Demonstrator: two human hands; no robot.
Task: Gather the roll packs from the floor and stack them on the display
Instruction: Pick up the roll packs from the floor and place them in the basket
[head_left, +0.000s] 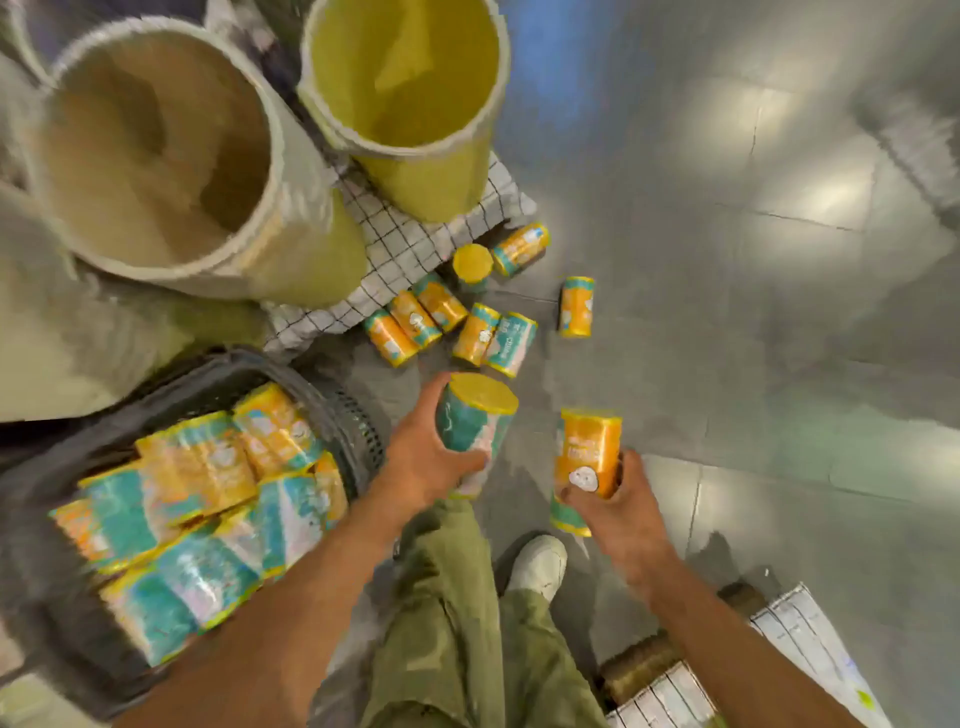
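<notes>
My left hand (423, 457) grips one orange-and-teal roll pack (475, 423) around its side, its yellow end facing up. A second roll pack (584, 462) is upright in the grip of my right hand (621, 506). Both are held above the grey floor. Several more roll packs (441, 322) lie scattered on the floor ahead of my hands, one (575, 306) apart to the right. A dark basket (353, 410) at the lower left holds several stacked roll packs (208, 499).
Two tall open bins, one beige (156, 150) and one yellow (405, 98), stand at the back left on a checked cloth (400, 244). My green trouser leg and white shoe (537, 566) are below my hands. Cardboard boxes (727, 670) sit at the lower right.
</notes>
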